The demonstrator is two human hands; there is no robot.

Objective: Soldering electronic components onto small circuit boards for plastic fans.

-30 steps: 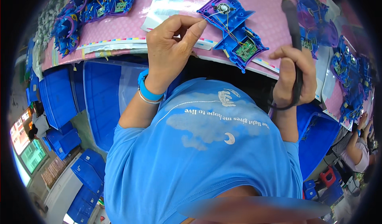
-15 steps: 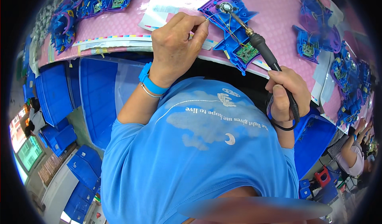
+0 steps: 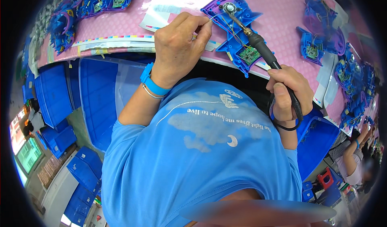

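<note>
In front of me a blue and purple plastic shell half (image 3: 238, 39) lies open on the table. A small round metal speaker (image 3: 229, 8) sits in its far end, and a green circuit board (image 3: 249, 55) in its near end, with thin wires between them. My right hand (image 3: 291, 92) grips the black handle of a soldering iron (image 3: 261, 46), whose tip touches or is just above the speaker's edge. My left hand (image 3: 183, 45) is closed in a pinch on thin silvery solder wire (image 3: 217, 15), which reaches toward the speaker.
More blue and purple shells with boards lie at the far left (image 3: 107, 1) and right (image 3: 320, 29) of the pink-covered table (image 3: 278, 9). Blue bins (image 3: 98, 102) stand below the table's edge. Another person's arm (image 3: 351, 154) shows at the far right.
My right hand and the soldering iron's handle have shifted slightly left, with the tip still by the speaker. My left hand stays nearly in place with the solder wire.
</note>
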